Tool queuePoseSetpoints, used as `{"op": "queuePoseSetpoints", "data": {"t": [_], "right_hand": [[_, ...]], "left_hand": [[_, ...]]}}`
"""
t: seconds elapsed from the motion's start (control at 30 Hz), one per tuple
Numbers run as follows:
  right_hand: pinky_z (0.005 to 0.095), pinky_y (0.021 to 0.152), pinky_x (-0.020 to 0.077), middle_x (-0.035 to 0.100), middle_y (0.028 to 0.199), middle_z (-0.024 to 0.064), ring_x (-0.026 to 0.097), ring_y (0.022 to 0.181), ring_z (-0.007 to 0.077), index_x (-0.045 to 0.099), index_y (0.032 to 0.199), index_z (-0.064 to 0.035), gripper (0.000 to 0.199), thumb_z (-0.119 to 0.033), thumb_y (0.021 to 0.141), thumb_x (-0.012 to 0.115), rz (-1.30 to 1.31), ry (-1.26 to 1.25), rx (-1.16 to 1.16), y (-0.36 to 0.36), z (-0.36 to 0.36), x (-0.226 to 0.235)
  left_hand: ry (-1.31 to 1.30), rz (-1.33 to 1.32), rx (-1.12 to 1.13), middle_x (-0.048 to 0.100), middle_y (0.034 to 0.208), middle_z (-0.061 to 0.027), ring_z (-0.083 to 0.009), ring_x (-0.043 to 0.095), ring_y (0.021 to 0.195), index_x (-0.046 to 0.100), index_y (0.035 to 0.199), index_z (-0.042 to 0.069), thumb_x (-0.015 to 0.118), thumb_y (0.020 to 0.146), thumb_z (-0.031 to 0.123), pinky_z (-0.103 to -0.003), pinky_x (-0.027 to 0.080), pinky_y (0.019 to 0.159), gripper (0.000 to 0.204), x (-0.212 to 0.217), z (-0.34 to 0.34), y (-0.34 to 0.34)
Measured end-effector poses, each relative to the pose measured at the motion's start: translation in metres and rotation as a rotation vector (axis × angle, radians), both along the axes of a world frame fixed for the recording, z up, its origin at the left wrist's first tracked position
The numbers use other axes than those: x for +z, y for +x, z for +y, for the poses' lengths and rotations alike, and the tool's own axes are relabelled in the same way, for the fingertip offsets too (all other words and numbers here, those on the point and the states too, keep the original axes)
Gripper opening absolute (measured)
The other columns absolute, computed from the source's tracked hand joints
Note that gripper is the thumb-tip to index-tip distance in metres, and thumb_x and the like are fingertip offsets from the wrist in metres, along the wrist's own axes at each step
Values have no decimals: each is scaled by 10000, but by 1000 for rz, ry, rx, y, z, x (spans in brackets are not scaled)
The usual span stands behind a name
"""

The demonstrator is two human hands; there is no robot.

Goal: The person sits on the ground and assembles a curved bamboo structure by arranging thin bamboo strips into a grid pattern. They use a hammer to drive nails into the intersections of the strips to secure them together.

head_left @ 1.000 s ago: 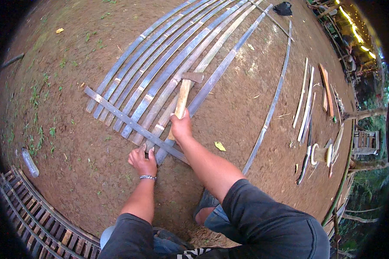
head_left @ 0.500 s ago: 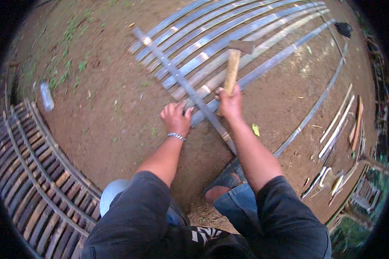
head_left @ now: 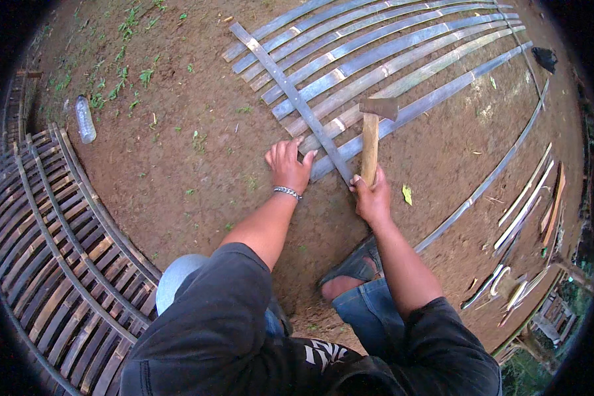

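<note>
In my right hand (head_left: 374, 198) is a hatchet (head_left: 370, 148), gripped low on its wooden handle, its dark metal head raised over the slats. My left hand (head_left: 289, 165) has its thumb and fingers at the near end of a bamboo slat (head_left: 336, 125), beside the crosspiece. That crosspiece (head_left: 290, 92) is a dark flat bamboo strip lying diagonally over the near ends of several spaced slats. The outermost slat (head_left: 422, 109) passes close by the hatchet handle. Another thin strip (head_left: 527, 59) crosses the far ends.
A finished-looking slatted bamboo panel (head_left: 66, 244) lies at my left. A clear plastic bottle (head_left: 85, 120) is on the dirt beyond it. To the right are a long curved strip (head_left: 485, 188), thin loose sticks (head_left: 525, 191) and a black bag-like thing (head_left: 544, 59).
The hatchet and my right hand have drawn back toward me relative to the slats. My left hand stays at the slat's end. The whole view has shifted slightly.
</note>
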State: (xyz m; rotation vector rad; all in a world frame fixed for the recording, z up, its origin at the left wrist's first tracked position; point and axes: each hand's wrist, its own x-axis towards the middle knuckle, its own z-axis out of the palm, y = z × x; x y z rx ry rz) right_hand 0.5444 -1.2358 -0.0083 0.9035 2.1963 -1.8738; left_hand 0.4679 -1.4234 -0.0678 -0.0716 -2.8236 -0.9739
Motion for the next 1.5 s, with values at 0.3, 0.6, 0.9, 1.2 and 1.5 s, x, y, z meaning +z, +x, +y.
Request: {"op": "queuePoseSetpoints", "data": {"t": [0.3,0.6,0.9,1.2,1.5], "right_hand": [[298,705,585,623,1052,115,674,848,163,437,1392,16,482,-24,943,608,-1,-38,19,5,-13,0],[315,700,549,672,871,71,686,766,156,514,1325,-15,440,-55,912,662,7,20,96,12,-17,-2],[447,950,498,650,1159,266,635,1106,424,496,1366,-11,482,-113,922,657,104,392,301,23,-8,9],[479,963,489,605,1225,298,591,1145,465,490,1357,10,480,-182,947,648,40,488,394,35,6,32],[496,954,493,602,1240,254,596,1140,452,482,1383,-47,451,-167,967,608,-60,519,439,34,-6,35]], "left_hand": [[36,-65,25,625,1107,-108,-314,551,1118,614,1116,100,834,747,319,-470,357,1018,482,4,-1,-1],[3,-45,16,614,1091,-81,-296,544,1121,598,1127,117,843,743,310,-473,353,1013,495,2,-2,0],[-31,10,-48,526,1329,-145,-344,443,1295,538,1260,87,857,688,404,-547,275,1091,727,5,-8,-4],[-433,-360,-401,7,1669,-223,-359,-22,1551,86,1584,-18,703,621,823,-621,-46,1202,1419,59,9,-72],[-449,-447,-429,-36,1674,-201,-359,-49,1550,36,1589,-5,718,624,808,-608,-26,1207,1435,58,8,-78]]}}
